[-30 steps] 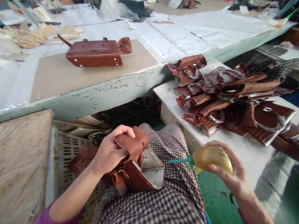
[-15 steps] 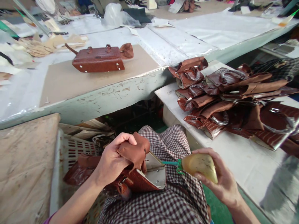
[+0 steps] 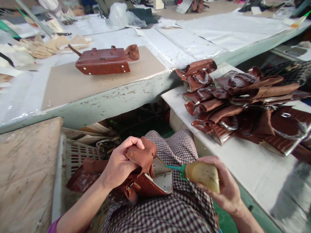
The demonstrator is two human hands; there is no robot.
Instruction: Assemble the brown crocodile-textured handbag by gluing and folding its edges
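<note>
On my lap lies a brown leather handbag (image 3: 152, 187), its pale inner side facing right. My left hand (image 3: 126, 158) pinches the soft brown flap piece (image 3: 143, 153) at the bag's opening, folding it back to the left. In my right hand (image 3: 223, 184) is a yellowish glue bottle (image 3: 204, 174), held on its side. Its thin green-blue nozzle points left and reaches the edge of the bag's pale lining (image 3: 162, 176). Whether the tip touches the lining I cannot tell. Another brown bag (image 3: 85, 178) lies left of my left wrist, partly hidden.
A pile of brown handbags (image 3: 243, 103) covers the side table (image 3: 247, 165) at right. One brown bag (image 3: 103, 61) lies on the worktable (image 3: 194, 35) ahead, near paper scraps (image 3: 48, 47). A white plastic basket (image 3: 80, 155) stands at my left, beside a paper-covered board (image 3: 26, 174).
My right hand and the bottle have moved a little left, bringing the nozzle further over the bag's lining. My left hand has shifted slightly with the flap.
</note>
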